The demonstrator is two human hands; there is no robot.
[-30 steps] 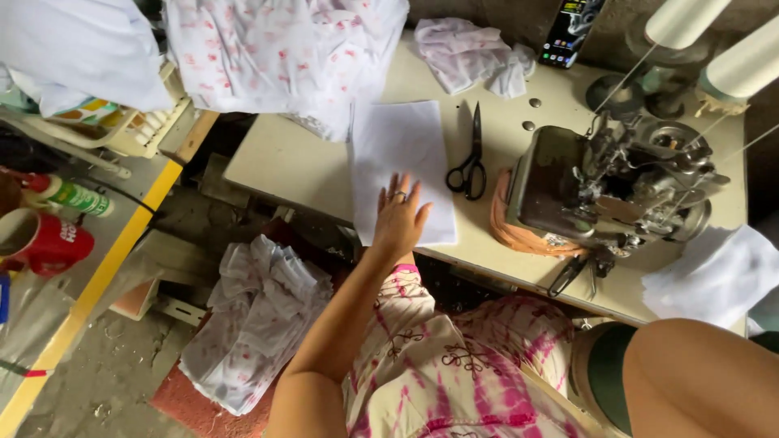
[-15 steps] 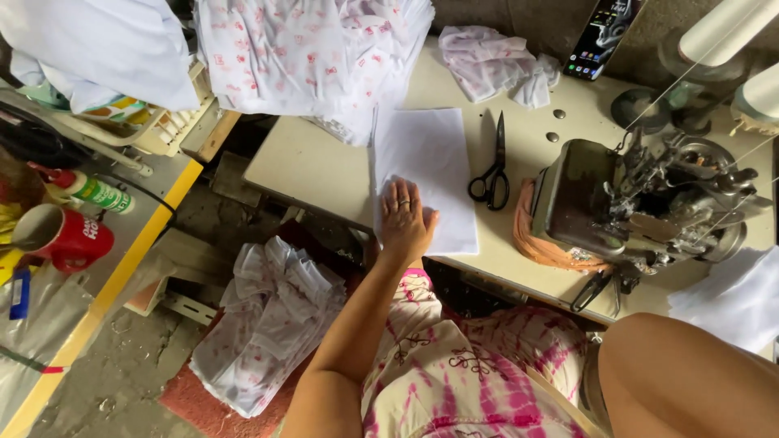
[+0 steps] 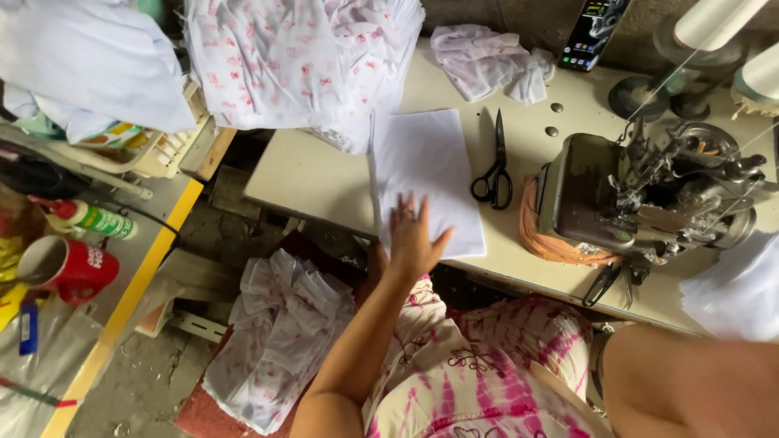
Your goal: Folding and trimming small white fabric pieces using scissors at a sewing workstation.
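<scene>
My left hand (image 3: 414,237) lies flat with fingers spread on the near end of a white rectangular fabric piece (image 3: 426,154). The piece rests on the cream sewing table (image 3: 316,174). Black scissors (image 3: 493,172) lie just right of the piece, handles toward me. An overlock sewing machine (image 3: 641,195) stands further right. Only my bare right arm (image 3: 698,385) shows at the lower right; its hand is out of frame.
A heap of white red-printed fabric (image 3: 300,57) hangs over the table's far left. Crumpled cloth (image 3: 487,53) and a phone (image 3: 588,32) sit at the back. More printed fabric (image 3: 276,341) lies on the floor. A red mug (image 3: 69,268) and bottle (image 3: 93,219) are left.
My left hand stays pressed on the white piece, with its fingers spread a little wider. The view has shifted slightly.
</scene>
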